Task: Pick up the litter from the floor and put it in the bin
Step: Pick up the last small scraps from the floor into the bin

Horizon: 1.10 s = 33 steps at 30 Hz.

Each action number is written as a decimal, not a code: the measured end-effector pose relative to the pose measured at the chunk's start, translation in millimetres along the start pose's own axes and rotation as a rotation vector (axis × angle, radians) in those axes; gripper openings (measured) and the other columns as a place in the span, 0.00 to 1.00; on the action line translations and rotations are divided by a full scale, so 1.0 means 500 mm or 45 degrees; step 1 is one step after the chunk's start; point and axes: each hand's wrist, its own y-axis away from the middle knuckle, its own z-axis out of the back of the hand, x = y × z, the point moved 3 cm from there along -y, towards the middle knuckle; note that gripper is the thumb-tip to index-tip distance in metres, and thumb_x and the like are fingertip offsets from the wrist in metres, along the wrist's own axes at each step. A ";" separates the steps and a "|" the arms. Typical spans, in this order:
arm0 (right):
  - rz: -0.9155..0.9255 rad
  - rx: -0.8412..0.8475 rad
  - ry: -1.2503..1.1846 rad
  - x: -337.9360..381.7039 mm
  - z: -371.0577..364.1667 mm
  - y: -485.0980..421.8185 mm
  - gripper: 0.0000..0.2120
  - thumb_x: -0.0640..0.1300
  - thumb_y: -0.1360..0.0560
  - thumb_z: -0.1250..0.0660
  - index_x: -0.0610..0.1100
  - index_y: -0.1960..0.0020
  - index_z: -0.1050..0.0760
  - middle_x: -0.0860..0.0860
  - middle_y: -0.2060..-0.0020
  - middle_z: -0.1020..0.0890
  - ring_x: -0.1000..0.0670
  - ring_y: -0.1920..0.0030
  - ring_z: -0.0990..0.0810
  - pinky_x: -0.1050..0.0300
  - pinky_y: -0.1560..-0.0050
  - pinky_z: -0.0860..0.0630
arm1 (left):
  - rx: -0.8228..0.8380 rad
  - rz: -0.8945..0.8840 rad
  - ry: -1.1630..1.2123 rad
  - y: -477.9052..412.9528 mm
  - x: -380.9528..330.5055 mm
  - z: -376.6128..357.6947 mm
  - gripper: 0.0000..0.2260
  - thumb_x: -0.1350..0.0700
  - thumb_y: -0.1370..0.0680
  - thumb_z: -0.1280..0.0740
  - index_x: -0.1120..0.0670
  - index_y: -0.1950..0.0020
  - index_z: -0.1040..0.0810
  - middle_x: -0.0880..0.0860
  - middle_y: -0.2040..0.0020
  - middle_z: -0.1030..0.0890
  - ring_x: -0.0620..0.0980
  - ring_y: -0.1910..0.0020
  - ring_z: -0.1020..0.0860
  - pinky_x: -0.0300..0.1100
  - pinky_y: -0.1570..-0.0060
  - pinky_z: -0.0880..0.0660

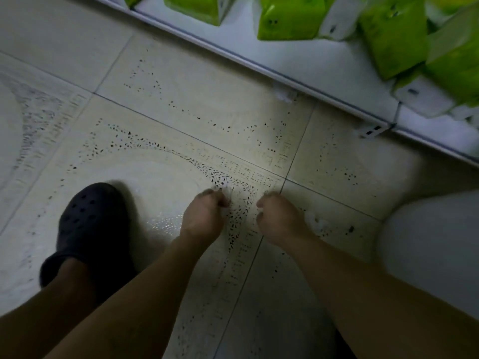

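Both hands reach down to the pale tiled floor (181, 104): left hand (204, 213) seemingly pinches a small whitish scrap (226, 186); right hand (278, 216) is curled closed, its contents unclear.

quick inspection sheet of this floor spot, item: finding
surface: tiled floor, pale, dark specks strewn in arcs
job's things: small whitish scrap at left hand's fingertips; another whitish scrap beside right hand; no bin seen
clutter: nothing seen
hands: left hand curled at the scrap, grip unclear; right hand curled, blurred
cables: nothing seen
surroundings: dark clog on left foot; white shelf with green packs
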 end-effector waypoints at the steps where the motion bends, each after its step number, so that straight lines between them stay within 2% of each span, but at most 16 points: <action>1: -0.034 -0.005 -0.032 -0.008 0.004 0.010 0.14 0.33 0.25 0.37 0.38 0.41 0.23 0.42 0.38 0.23 0.43 0.38 0.24 0.52 0.37 0.26 | 0.008 0.076 0.066 0.012 0.002 0.004 0.08 0.62 0.23 0.35 0.53 0.48 0.19 0.53 0.48 0.17 0.48 0.54 0.21 0.39 0.52 0.23; 3: -0.100 -0.041 -0.126 -0.020 0.027 0.030 0.15 0.30 0.26 0.38 0.38 0.43 0.20 0.42 0.43 0.19 0.43 0.42 0.20 0.51 0.40 0.23 | -0.006 0.198 0.202 0.037 -0.003 0.024 0.09 0.62 0.23 0.35 0.53 0.47 0.19 0.52 0.49 0.16 0.48 0.55 0.20 0.39 0.55 0.23; 6: -0.089 -0.143 -0.242 -0.017 0.085 0.068 0.14 0.32 0.25 0.39 0.40 0.45 0.18 0.41 0.47 0.16 0.43 0.48 0.17 0.50 0.45 0.20 | -0.019 0.218 0.328 0.071 -0.039 0.075 0.08 0.60 0.23 0.35 0.49 0.51 0.19 0.49 0.53 0.16 0.45 0.60 0.20 0.38 0.60 0.23; 8: -0.051 -0.274 -0.248 -0.004 0.135 0.103 0.13 0.34 0.24 0.38 0.42 0.46 0.17 0.44 0.46 0.16 0.45 0.48 0.17 0.55 0.47 0.20 | -0.036 0.217 0.374 0.089 -0.071 0.119 0.08 0.61 0.24 0.35 0.48 0.53 0.20 0.48 0.56 0.17 0.45 0.61 0.20 0.36 0.61 0.25; 11: 0.009 -0.538 -0.317 0.011 0.226 0.173 0.11 0.36 0.24 0.35 0.46 0.45 0.19 0.47 0.49 0.15 0.50 0.55 0.18 0.63 0.56 0.24 | -0.101 0.176 0.431 0.123 -0.132 0.196 0.09 0.63 0.25 0.36 0.50 0.56 0.20 0.48 0.58 0.18 0.47 0.63 0.21 0.35 0.64 0.27; 14: 0.050 -0.576 -0.475 0.012 0.316 0.258 0.15 0.37 0.26 0.31 0.46 0.41 0.23 0.46 0.54 0.16 0.50 0.56 0.20 0.63 0.60 0.28 | -0.145 0.132 0.470 0.174 -0.198 0.272 0.08 0.64 0.26 0.35 0.52 0.57 0.20 0.52 0.59 0.17 0.47 0.65 0.21 0.34 0.68 0.29; 17: 0.068 -0.639 -0.611 0.003 0.405 0.354 0.09 0.39 0.30 0.27 0.42 0.50 0.19 0.45 0.58 0.16 0.50 0.58 0.22 0.60 0.57 0.26 | -0.185 0.046 0.494 0.235 -0.266 0.337 0.03 0.60 0.26 0.32 0.53 0.57 0.20 0.52 0.60 0.16 0.48 0.63 0.21 0.35 0.64 0.29; 20: 0.147 -0.698 -0.678 -0.008 0.479 0.461 0.06 0.40 0.32 0.25 0.40 0.56 0.18 0.44 0.62 0.16 0.49 0.61 0.21 0.60 0.59 0.27 | -0.213 -0.095 0.524 0.298 -0.346 0.394 0.04 0.57 0.27 0.29 0.51 0.61 0.20 0.50 0.63 0.16 0.46 0.63 0.19 0.31 0.67 0.29; 23: 0.182 -0.704 -0.760 -0.034 0.522 0.560 0.04 0.39 0.32 0.26 0.43 0.62 0.21 0.44 0.70 0.18 0.54 0.72 0.22 0.57 0.64 0.24 | -0.256 -0.219 0.570 0.359 -0.425 0.435 0.03 0.59 0.28 0.28 0.54 0.62 0.19 0.48 0.67 0.18 0.44 0.66 0.19 0.24 0.71 0.32; 25: 0.188 -0.710 -0.774 -0.066 0.541 0.612 0.07 0.38 0.32 0.26 0.45 0.65 0.23 0.44 0.74 0.20 0.57 0.78 0.25 0.59 0.68 0.25 | -0.277 -0.296 0.552 0.396 -0.478 0.450 0.02 0.59 0.29 0.27 0.55 0.60 0.18 0.46 0.70 0.19 0.44 0.67 0.21 0.27 0.67 0.29; 27: 0.165 -0.718 -0.736 -0.108 0.555 0.659 0.07 0.38 0.32 0.26 0.45 0.65 0.23 0.45 0.75 0.20 0.55 0.77 0.24 0.59 0.68 0.24 | -0.259 -0.356 0.563 0.422 -0.529 0.452 0.02 0.61 0.29 0.27 0.56 0.59 0.18 0.47 0.70 0.20 0.45 0.68 0.21 0.36 0.64 0.24; 30: 0.036 -0.833 -0.689 -0.198 0.571 0.715 0.07 0.40 0.33 0.27 0.47 0.67 0.24 0.49 0.74 0.20 0.51 0.71 0.22 0.59 0.63 0.25 | -0.243 -0.473 0.534 0.452 -0.615 0.443 0.02 0.61 0.29 0.28 0.54 0.59 0.18 0.44 0.71 0.20 0.35 0.73 0.23 0.26 0.71 0.30; 33: -0.220 -1.050 -0.671 -0.296 0.586 0.757 0.07 0.44 0.32 0.28 0.48 0.67 0.24 0.48 0.64 0.16 0.46 0.57 0.19 0.59 0.55 0.27 | -0.229 -0.552 0.501 0.480 -0.708 0.417 0.04 0.60 0.29 0.29 0.51 0.60 0.18 0.46 0.69 0.18 0.40 0.67 0.20 0.26 0.69 0.31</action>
